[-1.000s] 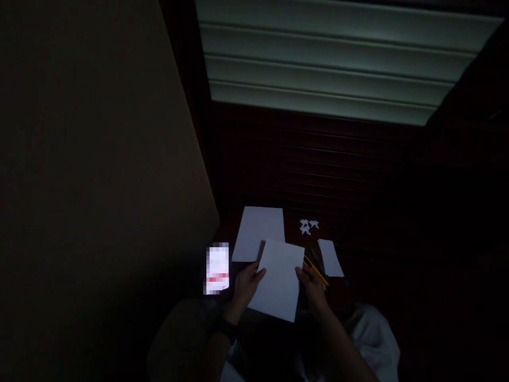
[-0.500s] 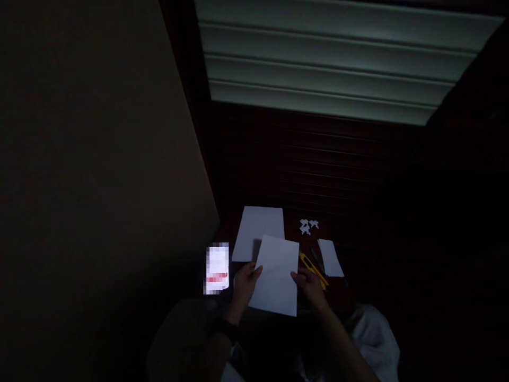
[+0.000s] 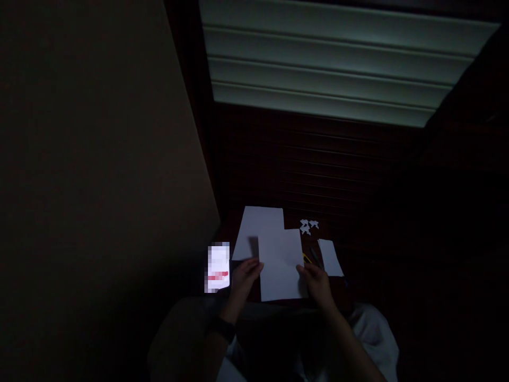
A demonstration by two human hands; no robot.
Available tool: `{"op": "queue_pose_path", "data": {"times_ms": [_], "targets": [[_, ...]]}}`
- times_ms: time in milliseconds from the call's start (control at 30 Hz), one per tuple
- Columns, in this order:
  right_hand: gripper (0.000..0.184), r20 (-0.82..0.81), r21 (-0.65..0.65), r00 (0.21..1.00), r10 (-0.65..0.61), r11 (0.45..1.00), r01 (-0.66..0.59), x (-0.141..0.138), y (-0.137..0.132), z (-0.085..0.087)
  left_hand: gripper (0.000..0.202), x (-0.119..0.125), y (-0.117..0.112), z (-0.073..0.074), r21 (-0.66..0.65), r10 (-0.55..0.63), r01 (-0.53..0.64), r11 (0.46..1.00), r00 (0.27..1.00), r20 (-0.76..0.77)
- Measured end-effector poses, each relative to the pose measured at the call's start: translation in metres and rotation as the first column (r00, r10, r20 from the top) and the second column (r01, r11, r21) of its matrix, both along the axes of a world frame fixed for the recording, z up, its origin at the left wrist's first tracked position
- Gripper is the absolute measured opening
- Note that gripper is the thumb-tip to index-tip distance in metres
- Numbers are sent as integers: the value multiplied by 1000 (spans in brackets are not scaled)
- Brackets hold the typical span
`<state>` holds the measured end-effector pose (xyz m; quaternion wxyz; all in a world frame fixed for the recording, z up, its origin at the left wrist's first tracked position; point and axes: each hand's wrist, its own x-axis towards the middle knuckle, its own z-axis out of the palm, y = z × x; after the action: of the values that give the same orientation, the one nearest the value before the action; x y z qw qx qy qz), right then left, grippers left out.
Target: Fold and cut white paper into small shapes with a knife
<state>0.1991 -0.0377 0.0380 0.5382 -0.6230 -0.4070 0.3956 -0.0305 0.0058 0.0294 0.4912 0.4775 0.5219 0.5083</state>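
Dim tabletop (image 3: 337, 291): over its near edge your left hand (image 3: 244, 276) and right hand (image 3: 317, 281) pinch a plain sheet (image 3: 280, 273) by opposite sides, apparently unworked, while three small shapes (image 3: 305, 231) lie beyond, seemingly finished.

Yeah, no text can be read here tbh. The lit screen (image 3: 218, 260) left of the held sheet (image 3: 280, 270) is pixelated to mush, red band (image 3: 218, 276) included, and no print can be made out on the sheet itself.
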Motion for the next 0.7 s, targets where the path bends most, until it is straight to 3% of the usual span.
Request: {"op": "queue_pose_path", "data": {"times_ms": [67,100,167,233,300,333,400,500,600,700], "targets": [[30,135,55,989,59,996,-67,10,-3,23,51,0,-4,27,116,40,-41,992,999,12],[28,215,66,972,96,991,-113,15,-4,37,53,0,-7,45,207,103,-92,974,994,-42],[23,361,85,915,178,971,-223,22,-7,64,53,5,-17,86,420,161,-36,907,950,-267],[17,475,94,850,228,947,-307,24,-9,88,44,12,-29,126,555,120,214,804,856,-503],[15,577,107,778,248,922,-373,21,-11,105,40,22,-39,157,537,30,511,671,705,-709],[17,627,98,737,253,913,-397,19,-12,112,37,26,-42,166,496,13,598,629,630,-777],[22,728,41,631,269,901,-432,12,-15,124,25,33,-43,175,397,7,675,622,502,-865],[24,862,-76,413,294,880,-468,4,-21,138,19,37,-36,171,283,16,708,647,358,-934],[23,915,-120,270,298,843,-525,0,-26,151,21,36,-29,166,239,21,713,659,300,-954],[22,924,-127,230,306,811,-571,0,-27,158,23,33,-26,166,214,3,713,668,284,-959]]}}
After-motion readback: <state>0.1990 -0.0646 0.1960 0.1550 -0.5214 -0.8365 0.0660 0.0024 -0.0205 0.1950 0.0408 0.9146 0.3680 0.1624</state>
